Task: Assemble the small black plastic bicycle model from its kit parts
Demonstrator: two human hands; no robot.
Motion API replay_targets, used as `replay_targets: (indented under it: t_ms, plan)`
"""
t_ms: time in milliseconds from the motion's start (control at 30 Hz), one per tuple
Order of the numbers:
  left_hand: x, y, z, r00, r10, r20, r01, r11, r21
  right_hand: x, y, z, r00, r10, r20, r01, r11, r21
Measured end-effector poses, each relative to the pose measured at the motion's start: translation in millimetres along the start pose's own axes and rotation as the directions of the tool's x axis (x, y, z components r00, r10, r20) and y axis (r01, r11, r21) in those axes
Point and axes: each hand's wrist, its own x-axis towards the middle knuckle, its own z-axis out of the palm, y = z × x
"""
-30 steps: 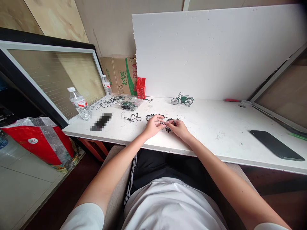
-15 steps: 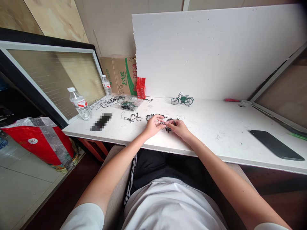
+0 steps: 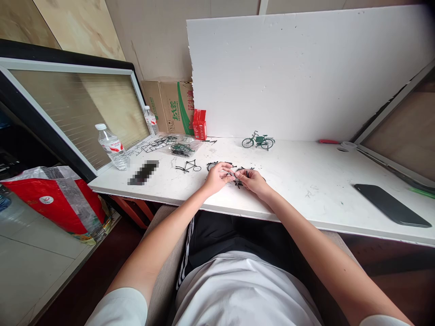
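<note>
Fingers of left hand and right hand pinch small part between them over tabletop, dark pieces by right hand, black frame off left, green bike behind, part's shape unclear.

Dark green model bicycle; red-and-silver bag; black shorts, white-striped.

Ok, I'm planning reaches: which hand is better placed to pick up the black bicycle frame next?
Probably the left hand: the black bicycle frame lies to its left, and the right hand is farther off.
</note>
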Motion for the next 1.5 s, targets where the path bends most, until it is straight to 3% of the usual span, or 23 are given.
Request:
replay_targets:
  t_ms: [633,933,1500]
  plan:
    - [1.4,-2.9,-1.4,1.0,-0.028,-0.009,0.028,0.998,-0.047,2.0,0.0,4.2,1.0,0.009,-0.01,-0.008,0.997,0.083]
    - [2.2,-1.1,-2.2,0.999,-0.046,-0.009,0.046,0.997,-0.06,0.7,-4.1,4.9,0.974,-0.221,-0.057,0.217,0.974,-0.065]
    - [1.5,-0.8,-3.1,0.999,-0.041,-0.003,0.04,0.994,-0.103,5.9,12.4,2.9,0.96,-0.27,-0.073,0.259,0.956,-0.134]
